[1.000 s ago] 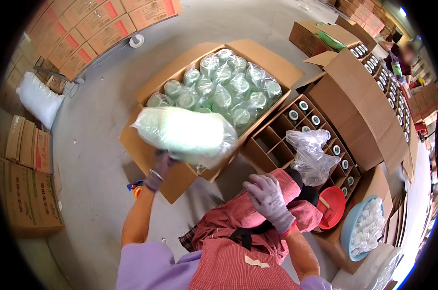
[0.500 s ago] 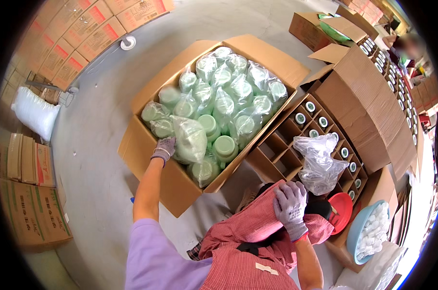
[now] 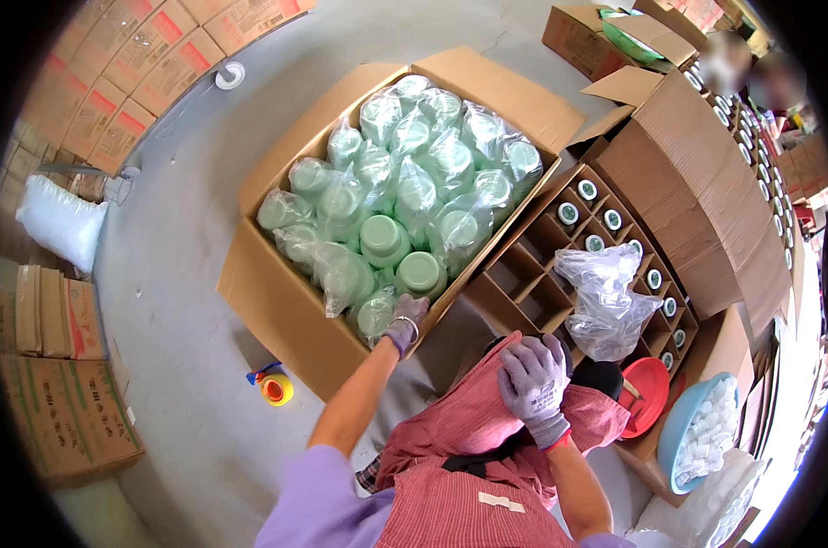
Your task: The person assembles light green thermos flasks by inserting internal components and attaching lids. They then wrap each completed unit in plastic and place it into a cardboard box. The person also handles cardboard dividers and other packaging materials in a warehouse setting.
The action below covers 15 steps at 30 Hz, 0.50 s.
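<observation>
The left hand [image 3: 405, 321], gloved, reaches into the large carton [image 3: 277, 310] at its near rim, fingers closed around a bagged green jar [image 3: 375, 313]. Jars stand bagged in packed rows, probably for dust protection. The right hand [image 3: 533, 379] rests loosely open on the apron [image 3: 469, 429], at 4 o'clock from the jar, holding nothing.

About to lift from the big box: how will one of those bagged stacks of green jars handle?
Likely light: the jars look like empty plastic. The thin clear bag looks slippery and loose, so it may slide in the left hand. A stack could sag or bend unless supported underneath.
</observation>
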Available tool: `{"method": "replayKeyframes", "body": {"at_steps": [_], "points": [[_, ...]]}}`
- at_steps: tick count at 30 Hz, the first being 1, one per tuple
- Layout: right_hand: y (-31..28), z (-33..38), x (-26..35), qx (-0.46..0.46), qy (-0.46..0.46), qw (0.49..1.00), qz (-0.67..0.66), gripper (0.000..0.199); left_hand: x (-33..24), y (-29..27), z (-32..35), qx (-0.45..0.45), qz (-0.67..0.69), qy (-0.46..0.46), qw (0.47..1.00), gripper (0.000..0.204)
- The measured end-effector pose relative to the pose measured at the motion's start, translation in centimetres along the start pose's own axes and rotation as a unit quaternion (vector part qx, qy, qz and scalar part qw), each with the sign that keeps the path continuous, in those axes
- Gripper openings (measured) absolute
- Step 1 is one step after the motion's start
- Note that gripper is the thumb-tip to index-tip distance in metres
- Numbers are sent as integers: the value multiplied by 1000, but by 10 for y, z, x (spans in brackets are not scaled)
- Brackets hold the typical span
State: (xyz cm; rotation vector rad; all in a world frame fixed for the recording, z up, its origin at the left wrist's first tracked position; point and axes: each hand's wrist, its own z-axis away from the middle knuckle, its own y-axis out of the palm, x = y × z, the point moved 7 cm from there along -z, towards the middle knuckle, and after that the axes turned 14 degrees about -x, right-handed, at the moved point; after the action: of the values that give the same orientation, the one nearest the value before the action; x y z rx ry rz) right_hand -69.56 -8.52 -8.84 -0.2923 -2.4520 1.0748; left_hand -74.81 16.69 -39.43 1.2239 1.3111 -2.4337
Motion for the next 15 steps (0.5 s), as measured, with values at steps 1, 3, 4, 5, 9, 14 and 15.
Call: {"method": "replayKeyframes", "body": {"at_steps": [1, 3, 4, 5, 9, 14, 15], "points": [[-2, 3, -5, -4, 8, 1000, 10, 25, 2, 14, -4, -36, -40, -58, 997, 24], [-6, 8, -8, -9, 14, 1000, 15, 24, 12, 34, -14, -44, -104, -96, 989, 26], [-7, 8, -6, -22, 9, 1000, 10, 22, 27, 43, -26, -19, -126, -81, 988, 27], [-9, 12, -11, -25, 15, 999, 18, 21, 16, 50, -36, 16, -151, -52, 987, 28], [-18, 15, -12, -49, 3, 999, 12, 21, 39, 56, -54, 107, 4, 15, 994, 34], [-30, 29, -10, -80, -8, 997, -20, 23, 39, 3, -30, -99, 189, -191, 958, 43], [-37, 36, -18, -80, 5, 997, -6, 24, -3, -3, -11, -147, 206, -103, 962, 45]]}}
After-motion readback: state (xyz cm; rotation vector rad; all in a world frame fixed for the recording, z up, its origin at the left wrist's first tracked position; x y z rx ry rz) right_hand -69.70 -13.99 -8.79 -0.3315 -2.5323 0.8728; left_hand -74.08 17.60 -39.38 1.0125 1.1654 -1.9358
